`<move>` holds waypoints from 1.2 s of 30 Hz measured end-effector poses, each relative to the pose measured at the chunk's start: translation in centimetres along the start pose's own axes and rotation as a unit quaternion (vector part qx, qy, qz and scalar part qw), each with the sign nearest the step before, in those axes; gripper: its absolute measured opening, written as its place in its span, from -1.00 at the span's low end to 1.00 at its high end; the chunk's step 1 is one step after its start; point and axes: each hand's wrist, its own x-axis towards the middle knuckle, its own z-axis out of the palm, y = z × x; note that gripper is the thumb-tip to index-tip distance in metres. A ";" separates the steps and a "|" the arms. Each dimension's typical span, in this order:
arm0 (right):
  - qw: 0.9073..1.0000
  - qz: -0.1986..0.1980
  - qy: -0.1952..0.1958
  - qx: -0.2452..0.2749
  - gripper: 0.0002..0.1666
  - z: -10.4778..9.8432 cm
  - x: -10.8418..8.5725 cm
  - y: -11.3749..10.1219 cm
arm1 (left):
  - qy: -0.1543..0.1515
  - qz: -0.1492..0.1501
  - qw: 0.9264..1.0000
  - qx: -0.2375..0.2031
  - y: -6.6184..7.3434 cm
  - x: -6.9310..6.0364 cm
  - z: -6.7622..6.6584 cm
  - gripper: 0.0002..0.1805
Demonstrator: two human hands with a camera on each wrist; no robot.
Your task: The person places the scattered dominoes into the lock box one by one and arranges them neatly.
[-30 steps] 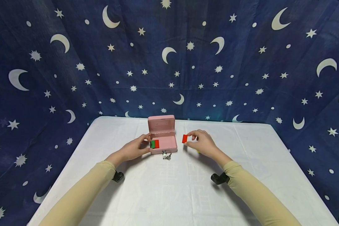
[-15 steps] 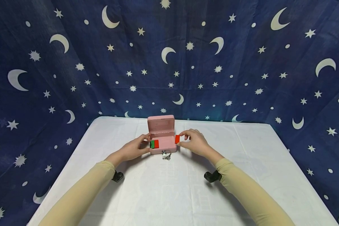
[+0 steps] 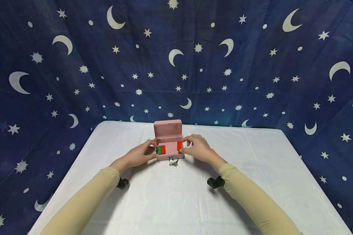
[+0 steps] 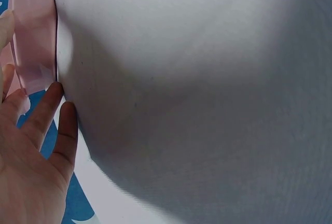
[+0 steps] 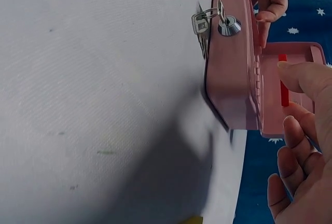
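The pink metal box (image 3: 172,147) stands with its lid (image 3: 168,129) raised. Inside, at its left end, a green block (image 3: 159,150) lies beside a red block (image 3: 163,149). My left hand (image 3: 136,154) grips the box's left side, thumb at the front corner and fingers farther back. Between thumb and fingertips my right hand (image 3: 197,148) pinches another red block (image 3: 179,145) over the box's right end. The right wrist view shows this red block (image 5: 284,81) edge-on, in front of the open lid (image 5: 298,53).
Keys (image 3: 175,163) hang from the lock (image 3: 171,160) on the box's front. Something orange (image 3: 213,151) shows behind my right wrist, and a yellow piece (image 5: 193,220) at the bottom of the right wrist view. A starry curtain (image 3: 176,71) rises behind the white-covered table (image 3: 164,202).
My right hand has moved left with its red block, from beside the box to over its right end. The left hand has stayed at the box's left side.
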 end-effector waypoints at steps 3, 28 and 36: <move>1.000 -0.001 -0.002 -0.002 -0.53 0.2 0.2 -0.2 | -0.001 0.000 1.000 -0.001 0.1 0.0 0.0 -0.49; 0.998 -0.010 -0.029 -0.050 -0.52 1.9 2.1 -2.3 | -0.003 -0.008 1.000 -0.009 0.5 0.0 -0.1 -0.49; 0.998 -0.028 -0.024 -0.046 -0.53 2.5 2.4 -2.5 | -0.003 0.002 1.000 -0.010 0.2 0.0 0.0 -0.48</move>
